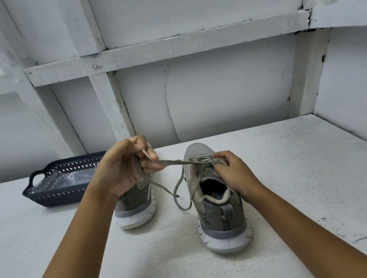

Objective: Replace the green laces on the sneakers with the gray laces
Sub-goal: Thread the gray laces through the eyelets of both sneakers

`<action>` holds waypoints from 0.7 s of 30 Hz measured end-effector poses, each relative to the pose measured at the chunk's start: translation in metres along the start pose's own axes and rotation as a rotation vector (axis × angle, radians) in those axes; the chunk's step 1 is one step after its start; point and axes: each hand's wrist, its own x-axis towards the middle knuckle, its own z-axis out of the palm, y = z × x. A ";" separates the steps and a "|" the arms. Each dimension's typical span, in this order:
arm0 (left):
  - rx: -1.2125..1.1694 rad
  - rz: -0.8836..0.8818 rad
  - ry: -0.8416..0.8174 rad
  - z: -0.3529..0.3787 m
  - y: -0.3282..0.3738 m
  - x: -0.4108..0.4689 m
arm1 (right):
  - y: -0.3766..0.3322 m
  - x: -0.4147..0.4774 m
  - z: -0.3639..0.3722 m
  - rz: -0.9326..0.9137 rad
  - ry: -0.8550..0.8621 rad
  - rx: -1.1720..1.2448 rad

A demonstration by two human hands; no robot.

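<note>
At frame centre, sneaker (215,206) on table (303,167), heel nearest. Left hand (122,168) pinches gray lace (174,163), stretched taut from the eyelets; right hand (234,171) pinches it there. Slack loop hangs between sneakers. 2nd sneaker (138,207) left, partly hidden. Basket (61,195) far left.

One wide-angle camera, worn on the person's head, faces forward and down over a white table (303,167). It sits close: both forearms (75,254) rise from the bottom edge to mid-frame, where the left hand (122,168) and right hand (234,174) pinch a gray lace (174,163) near the centre. The panelled wall (218,89) behind the table fills the upper half, its upright rails leaning outward toward the top
</note>
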 end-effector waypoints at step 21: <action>1.260 -0.627 0.311 0.040 -0.088 -0.008 | -0.020 -0.007 -0.017 -0.308 -0.107 -0.562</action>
